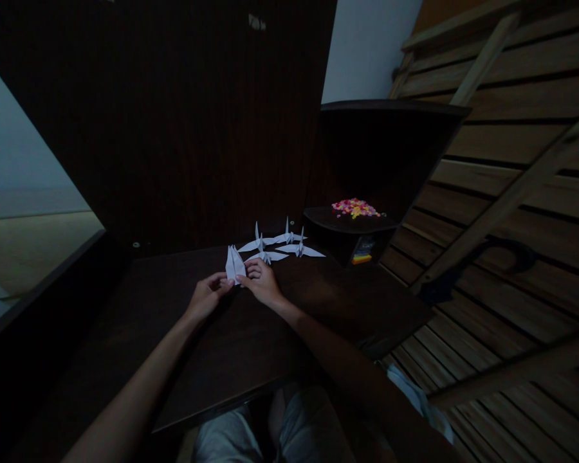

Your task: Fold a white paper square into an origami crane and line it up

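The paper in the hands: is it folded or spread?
Folded: the paper has a narrow shape, with pointed tips and a line down its middle.

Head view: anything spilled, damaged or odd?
Nothing plainly wrong. Mildly odd: small colourful pieces lie loosely heaped on the corner shelf, possibly a spill; the back panel has a pale patch. The folded paper in the left hand and right hand shows no obvious damage.

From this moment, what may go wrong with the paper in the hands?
The folded paper, held by the left hand and right hand, might crease wrongly if pulled unevenly. The right hand is close to the nearest paper crane and might bend its wing. Dim light may make fine edges hard to see.
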